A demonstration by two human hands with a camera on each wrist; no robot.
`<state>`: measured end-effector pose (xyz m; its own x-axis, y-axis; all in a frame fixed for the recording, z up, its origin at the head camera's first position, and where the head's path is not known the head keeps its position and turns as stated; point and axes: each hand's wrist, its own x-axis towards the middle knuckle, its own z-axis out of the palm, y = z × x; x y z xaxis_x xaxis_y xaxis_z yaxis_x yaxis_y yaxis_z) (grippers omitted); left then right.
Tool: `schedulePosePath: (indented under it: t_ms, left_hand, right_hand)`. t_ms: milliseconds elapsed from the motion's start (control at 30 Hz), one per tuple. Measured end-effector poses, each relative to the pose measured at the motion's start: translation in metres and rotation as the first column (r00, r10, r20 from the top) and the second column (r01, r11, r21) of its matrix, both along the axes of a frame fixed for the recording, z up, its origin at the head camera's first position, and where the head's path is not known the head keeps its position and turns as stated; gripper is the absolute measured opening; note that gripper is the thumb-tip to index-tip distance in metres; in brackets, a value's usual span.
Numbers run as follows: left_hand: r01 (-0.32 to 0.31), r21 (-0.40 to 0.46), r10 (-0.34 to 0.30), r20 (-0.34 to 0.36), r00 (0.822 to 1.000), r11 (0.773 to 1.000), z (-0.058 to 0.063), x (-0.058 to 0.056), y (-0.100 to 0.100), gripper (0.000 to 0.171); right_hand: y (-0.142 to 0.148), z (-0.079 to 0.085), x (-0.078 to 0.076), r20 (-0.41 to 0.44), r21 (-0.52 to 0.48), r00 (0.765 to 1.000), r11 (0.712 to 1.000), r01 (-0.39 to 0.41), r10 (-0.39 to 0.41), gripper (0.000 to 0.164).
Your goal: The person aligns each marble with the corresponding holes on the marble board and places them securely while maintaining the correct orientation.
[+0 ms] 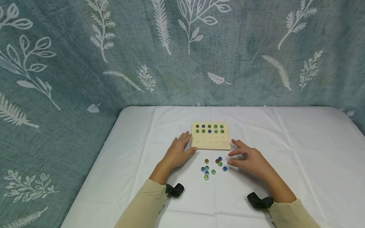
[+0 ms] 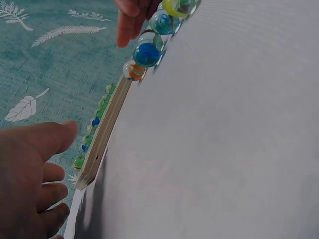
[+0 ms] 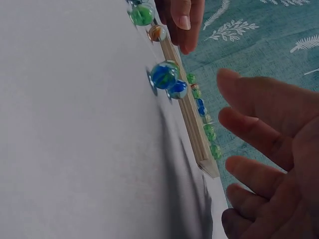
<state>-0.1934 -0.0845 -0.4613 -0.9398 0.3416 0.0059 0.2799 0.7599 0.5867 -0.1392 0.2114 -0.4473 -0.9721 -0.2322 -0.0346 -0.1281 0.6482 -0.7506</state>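
A pale wooden board (image 1: 210, 146) lies flat on the table, its two far rows of dimples filled with green, blue and brown marbles and its two near rows bare. My left hand (image 1: 177, 152) is at the board's left edge, fingers extended, thumb by the near left corner. To the right of the board my right hand (image 1: 251, 159) hovers with relaxed, spread fingers and nothing between them. Several loose marbles (image 1: 213, 171) lie on the cloth in front of the board; a blue marble (image 1: 225, 168) is nearest the right fingertips. In the right wrist view the blue marbles (image 3: 165, 75) stand beside the board's edge.
A white cloth (image 1: 308, 164) with fold creases covers the table. Behind and to the left hangs a teal curtain (image 1: 182, 79) with white leaf prints. Black wrist cameras (image 1: 260, 201) sit on both wrists, at the cuffs of beige sleeves (image 1: 142, 205).
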Motion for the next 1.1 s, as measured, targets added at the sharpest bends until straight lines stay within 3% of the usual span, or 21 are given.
schedulePosePath:
  t_ms: [267,633,1100]
  left_hand:
    - [0.008,0.029,-0.008,0.001,1.0,1.0,-0.008,-0.001,0.003,0.065]
    - [0.018,0.028,-0.017,-0.037,0.999,0.999,-0.016,-0.004,0.002,0.059]
    - [0.013,0.017,-0.012,-0.072,0.997,1.0,-0.018,-0.005,0.001,0.056]
  right_hand:
    - [-0.006,-0.009,0.002,0.031,-0.037,0.998,0.998,-0.059,0.06,0.023]
    - [-0.011,-0.016,0.005,0.018,-0.019,0.997,0.997,-0.073,0.074,0.024]
    - [-0.016,-0.019,0.006,0.008,0.009,0.998,0.998,-0.059,0.058,0.02]
